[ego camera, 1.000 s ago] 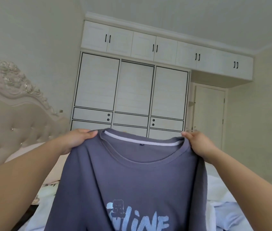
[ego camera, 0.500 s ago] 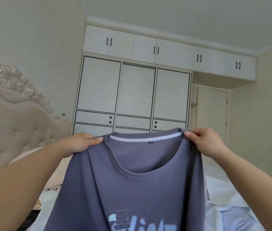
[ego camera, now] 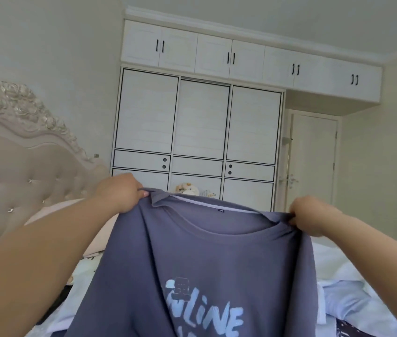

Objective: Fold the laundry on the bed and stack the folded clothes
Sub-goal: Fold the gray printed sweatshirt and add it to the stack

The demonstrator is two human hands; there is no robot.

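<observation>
Purple shirt (ego camera: 217,259) held up in the middle of the frame, hanging down over the bed (ego camera: 353,268). Left hand (ego camera: 119,194) pinching the shoulder at center left, fingers curled on cloth. Right hand (ego camera: 310,216) gripping the other shoulder at center right. White wardrobe (ego camera: 200,127) behind, up top.

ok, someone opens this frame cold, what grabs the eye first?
The grey-purple T-shirt with pale blue lettering fills the lower centre, held up by its shoulders: the left hand grips one side of the collar, the right hand the other. Behind it, a white wardrobe with black-trimmed doors spans the far wall. At left stands an ornate tufted beige headboard.
</observation>
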